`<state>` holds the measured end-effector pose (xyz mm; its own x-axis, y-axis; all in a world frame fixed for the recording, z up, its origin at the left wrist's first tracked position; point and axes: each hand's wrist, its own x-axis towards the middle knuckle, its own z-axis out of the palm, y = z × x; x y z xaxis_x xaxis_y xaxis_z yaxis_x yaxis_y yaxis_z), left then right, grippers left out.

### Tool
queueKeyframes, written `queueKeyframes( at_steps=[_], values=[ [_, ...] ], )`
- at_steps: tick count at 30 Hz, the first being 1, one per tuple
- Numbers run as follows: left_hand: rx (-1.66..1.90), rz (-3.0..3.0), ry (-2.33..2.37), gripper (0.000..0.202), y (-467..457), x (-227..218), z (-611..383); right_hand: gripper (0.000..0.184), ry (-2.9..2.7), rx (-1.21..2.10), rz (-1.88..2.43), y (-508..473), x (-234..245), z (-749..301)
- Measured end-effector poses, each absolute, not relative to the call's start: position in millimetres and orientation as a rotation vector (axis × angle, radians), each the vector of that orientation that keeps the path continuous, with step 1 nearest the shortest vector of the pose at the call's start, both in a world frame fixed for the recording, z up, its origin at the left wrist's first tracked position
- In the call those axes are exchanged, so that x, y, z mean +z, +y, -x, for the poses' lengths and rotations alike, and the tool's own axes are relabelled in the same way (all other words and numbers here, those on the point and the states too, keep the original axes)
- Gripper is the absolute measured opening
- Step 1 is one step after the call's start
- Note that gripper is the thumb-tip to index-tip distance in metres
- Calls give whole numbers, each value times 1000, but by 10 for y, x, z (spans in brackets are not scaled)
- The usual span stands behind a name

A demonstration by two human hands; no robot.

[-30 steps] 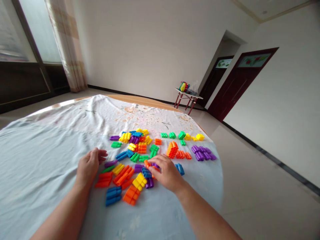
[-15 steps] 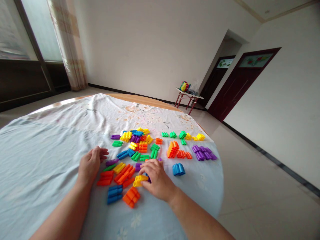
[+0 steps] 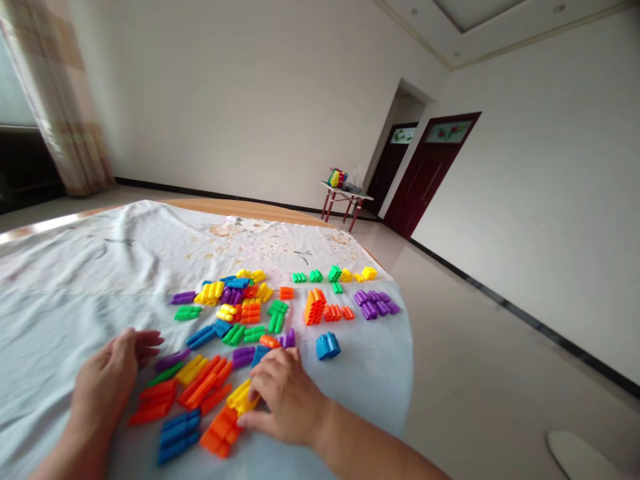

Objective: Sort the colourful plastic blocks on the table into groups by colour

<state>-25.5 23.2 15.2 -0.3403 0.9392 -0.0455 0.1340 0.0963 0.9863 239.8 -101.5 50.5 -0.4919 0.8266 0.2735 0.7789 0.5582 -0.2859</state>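
My left hand (image 3: 113,370) hovers at the left of the loose blocks with its fingers loosely stretched, holding nothing. Nearest to it are a purple tube block (image 3: 171,361) and a green one (image 3: 165,375). My right hand (image 3: 290,400) reaches over the front blocks, thumb and fingers apart. Its fingertips are at a yellow tube block (image 3: 240,396), and its thumb touches the edge of an orange tube block (image 3: 220,433). A blue block (image 3: 259,355) shows just beyond the knuckles. The palm hides whatever lies beneath it.
A mixed pile of tube blocks (image 3: 235,293) lies farther back. Grouped by colour at the right are orange (image 3: 315,308), purple (image 3: 375,305), green (image 3: 335,273), yellow (image 3: 369,273) and blue blocks (image 3: 328,346). A wrinkled cloth (image 3: 75,287) covers the round table.
The camera has turned right, so the scene sits farther left. My right thumb has moved to the orange block, away from the yellow one. My left hand stays beside the blocks.
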Motion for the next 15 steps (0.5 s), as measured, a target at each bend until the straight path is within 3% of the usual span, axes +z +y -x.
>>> queueKeyframes(
  at_steps=[5, 9, 15],
  values=[
    [1299, -1015, 1613, 36, 278, 101, 300, 27, -2479, 208, 1283, -1027, 545, -2373],
    [1322, -969, 1611, 34, 370, -11, 341, 39, -2473, 251, 1147, -1082, 613, -2406],
    [1360, -989, 1614, 34, 416, -64, 355, 40, -2617, 312, 1015, -1184, 591, -2469]
  ],
)
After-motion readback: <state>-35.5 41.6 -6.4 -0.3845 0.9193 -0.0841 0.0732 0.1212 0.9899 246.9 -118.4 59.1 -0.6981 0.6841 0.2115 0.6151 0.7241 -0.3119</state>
